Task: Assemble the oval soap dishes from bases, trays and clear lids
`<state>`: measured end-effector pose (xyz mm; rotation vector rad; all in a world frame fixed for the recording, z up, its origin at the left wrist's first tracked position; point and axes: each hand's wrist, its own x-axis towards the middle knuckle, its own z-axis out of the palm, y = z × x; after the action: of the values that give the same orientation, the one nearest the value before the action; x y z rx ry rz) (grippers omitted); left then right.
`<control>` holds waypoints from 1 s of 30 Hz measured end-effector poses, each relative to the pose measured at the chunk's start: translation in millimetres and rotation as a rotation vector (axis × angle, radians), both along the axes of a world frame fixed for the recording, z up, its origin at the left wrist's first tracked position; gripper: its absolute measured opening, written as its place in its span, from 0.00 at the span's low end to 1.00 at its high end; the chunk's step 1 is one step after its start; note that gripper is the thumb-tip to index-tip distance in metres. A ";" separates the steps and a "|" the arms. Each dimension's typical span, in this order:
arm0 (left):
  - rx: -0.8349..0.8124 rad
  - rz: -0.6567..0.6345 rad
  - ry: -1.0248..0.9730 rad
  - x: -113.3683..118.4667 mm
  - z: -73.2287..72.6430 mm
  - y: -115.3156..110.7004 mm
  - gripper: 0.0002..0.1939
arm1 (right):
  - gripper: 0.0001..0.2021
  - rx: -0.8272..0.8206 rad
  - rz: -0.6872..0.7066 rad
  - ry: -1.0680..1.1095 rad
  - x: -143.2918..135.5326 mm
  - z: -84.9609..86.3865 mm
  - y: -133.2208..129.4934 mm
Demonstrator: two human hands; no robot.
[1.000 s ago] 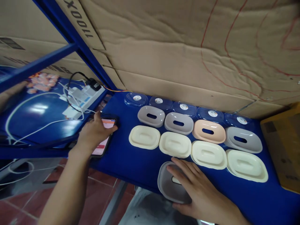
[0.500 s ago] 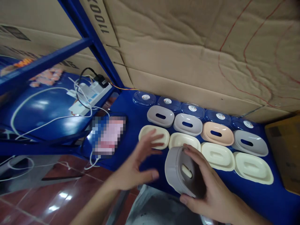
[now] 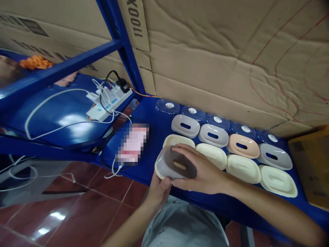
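Note:
Both hands hold a tilted grey-brown oval box [image 3: 166, 164] with a cream rim and a cream piece in its slot, above the front edge of the blue table. My right hand [image 3: 197, 168] wraps over its right side. From below and the left, my left hand [image 3: 160, 188] grips it, the fingers partly hidden behind. Behind the box lie cream oval trays [image 3: 243, 168] in a row. Slotted oval covers, grey ones [image 3: 185, 126] and a peach one [image 3: 243, 145], form the middle row. Clear lids [image 3: 167, 107] with round stickers line the back.
A blurred pink phone-like item [image 3: 133, 142] with a white cable lies left of the trays. Farther left are a white power strip [image 3: 110, 104] and a blue frame bar [image 3: 64, 67]. Cardboard [image 3: 205, 68] stands behind; a brown box [image 3: 311, 168] is at the right.
My left hand has gone from spread and free to gripping the box. The box and my right hand have moved left, and the view has shifted slightly.

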<state>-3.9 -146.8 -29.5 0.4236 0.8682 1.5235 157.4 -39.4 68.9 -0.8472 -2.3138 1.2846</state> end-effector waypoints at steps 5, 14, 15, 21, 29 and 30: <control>-0.036 0.038 0.027 -5.8 -17.2 -9.9 0.54 | 0.34 0.228 -0.213 0.104 -16.0 11.8 41.9; 0.163 -0.204 0.175 -6.0 -1.8 -17.0 0.66 | 0.39 0.643 0.059 -0.463 -116.6 -11.6 132.9; 0.167 -0.213 0.172 -5.8 -1.4 -17.5 0.65 | 0.39 0.636 0.079 -0.483 -124.0 -14.7 137.3; 0.184 -0.229 0.165 -4.5 -6.0 -20.2 0.62 | 0.42 0.611 0.078 -0.477 -140.3 -28.1 151.0; 0.146 -0.264 0.187 -4.9 -1.0 -17.5 0.61 | 0.41 0.589 0.041 -0.405 -159.6 -29.8 163.3; 0.137 -0.265 0.190 -5.0 -0.5 -17.5 0.62 | 0.41 0.589 0.042 -0.416 -160.5 -30.0 163.8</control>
<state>-9.0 -164.3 -30.1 0.7637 0.8196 1.3151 -3.1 124.4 38.9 -0.9106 -2.8130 0.3956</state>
